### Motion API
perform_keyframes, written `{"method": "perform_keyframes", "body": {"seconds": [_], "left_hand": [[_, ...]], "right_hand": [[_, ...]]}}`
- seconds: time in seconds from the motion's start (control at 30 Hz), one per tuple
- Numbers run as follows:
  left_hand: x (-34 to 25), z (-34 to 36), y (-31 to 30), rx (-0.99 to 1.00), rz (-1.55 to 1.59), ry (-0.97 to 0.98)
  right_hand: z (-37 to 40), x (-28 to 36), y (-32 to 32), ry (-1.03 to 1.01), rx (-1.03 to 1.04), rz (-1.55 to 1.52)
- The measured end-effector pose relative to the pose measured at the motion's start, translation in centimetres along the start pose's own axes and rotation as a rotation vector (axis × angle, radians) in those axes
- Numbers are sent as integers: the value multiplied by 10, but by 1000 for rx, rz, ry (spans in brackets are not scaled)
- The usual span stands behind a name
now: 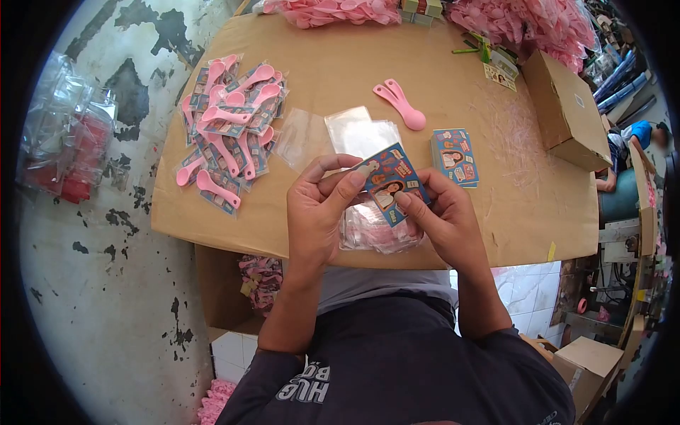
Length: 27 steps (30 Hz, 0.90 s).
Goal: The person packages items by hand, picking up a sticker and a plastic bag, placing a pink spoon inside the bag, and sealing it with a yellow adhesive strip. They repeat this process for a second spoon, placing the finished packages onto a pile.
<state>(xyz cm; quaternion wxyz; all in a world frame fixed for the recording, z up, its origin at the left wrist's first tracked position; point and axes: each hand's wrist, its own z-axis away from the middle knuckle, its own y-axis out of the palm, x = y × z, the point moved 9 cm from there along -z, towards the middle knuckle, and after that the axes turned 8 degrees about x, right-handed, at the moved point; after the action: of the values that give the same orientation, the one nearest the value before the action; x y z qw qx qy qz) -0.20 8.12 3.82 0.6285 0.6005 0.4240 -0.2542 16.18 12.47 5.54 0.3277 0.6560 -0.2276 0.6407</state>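
Observation:
Both hands hold a blue printed card (389,188) with a portrait on it, tilted above the table's front edge. My left hand (320,202) pinches its left side between thumb and fingers. On the right side, my right hand (448,216) grips it with the thumb on its face. Behind the card lie clear plastic bags (363,134), and a bundle of clear packets with pink in them (379,230) is below it. A stack of similar cards (455,157) sits right of the hands. Farther back lie a few pink measuring spoons (401,105).
A heap of bagged spoons with cards (230,131) covers the table's left side. Large bags of pink spoons (524,28) stand at the back. A cardboard box (563,110) is on the right edge, and another person (630,142) is beyond it. An open carton (227,283) is below the table.

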Motion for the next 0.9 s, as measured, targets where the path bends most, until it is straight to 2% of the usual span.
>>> {"method": "perform_keyframes", "body": {"seconds": [0.4,0.8,0.9], "left_hand": [[-5,0,3,-9,-2,26],[-4,4,12,60,-119,31],[-3,4,18,102,-90,-4]], "right_hand": [[2,-1,-6,-11,-53,24],[2,1,-1,80,70,95],[1,4,-2,43,54,8]]}}
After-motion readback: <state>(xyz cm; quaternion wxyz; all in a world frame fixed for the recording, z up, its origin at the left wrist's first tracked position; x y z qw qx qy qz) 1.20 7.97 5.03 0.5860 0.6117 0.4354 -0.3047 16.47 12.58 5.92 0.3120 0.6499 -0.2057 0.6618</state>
